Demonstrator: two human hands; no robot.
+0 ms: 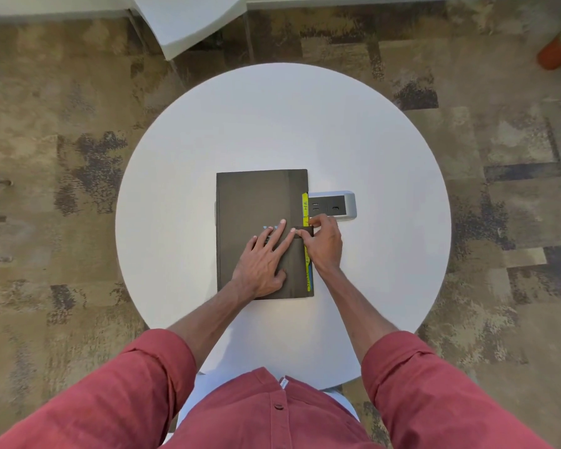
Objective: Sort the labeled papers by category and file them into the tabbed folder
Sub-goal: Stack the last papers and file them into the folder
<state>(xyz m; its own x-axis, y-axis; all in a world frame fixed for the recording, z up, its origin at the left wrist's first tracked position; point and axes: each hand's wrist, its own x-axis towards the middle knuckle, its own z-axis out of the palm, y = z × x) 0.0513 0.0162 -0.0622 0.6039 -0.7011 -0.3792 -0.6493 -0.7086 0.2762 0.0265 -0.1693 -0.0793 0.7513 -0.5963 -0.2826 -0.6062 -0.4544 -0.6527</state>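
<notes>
Left hand [259,264] lies flat, fingers spread, on the closed dark tabbed folder [253,196]; right hand [324,244] pinches its closure flap [306,231] at the right edge, beside yellow tabs [304,202].

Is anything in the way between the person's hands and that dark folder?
Nothing visible. The left hand lies flat on the folder, and the right hand pinches a small dark flap at its right edge, by the yellow tabs. The socket box sits just beyond, blocking nothing.
</notes>
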